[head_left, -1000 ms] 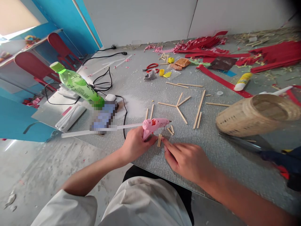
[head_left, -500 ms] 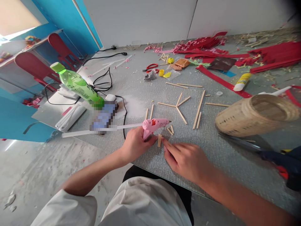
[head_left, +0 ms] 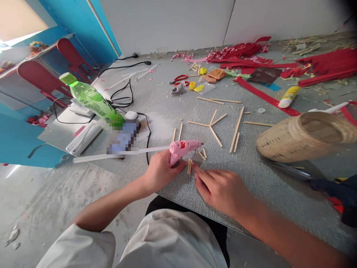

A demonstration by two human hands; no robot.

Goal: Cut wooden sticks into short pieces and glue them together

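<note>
My left hand point(head_left: 161, 170) is wrapped round the handle of a pink hot glue gun point(head_left: 185, 147), its nozzle pointing right and a long clear glue stick point(head_left: 150, 150) out of its back. Its thumb reaches the left side of two short wooden sticks point(head_left: 189, 166) lying side by side on the table. My right hand point(head_left: 220, 188) has its index finger stretched out against their right side, the other fingers curled. Just beyond lie two more short wooden sticks point(head_left: 202, 154). Farther back, several sticks form a branching figure point(head_left: 210, 125), with longer sticks point(head_left: 237, 129) to its right.
A green bottle point(head_left: 95, 100), a phone point(head_left: 124, 137) and black cables point(head_left: 150, 128) are on the left. A tan jar point(head_left: 281, 139) lies at right beside a dark-handled tool point(head_left: 331, 191). Red scissors point(head_left: 180, 79), a yellow glue stick point(head_left: 289, 96) and red scraps point(head_left: 329, 67) lie behind.
Both hands, the glue gun and the short sticks hold almost the same places. Only a very slight shift of the view shows.
</note>
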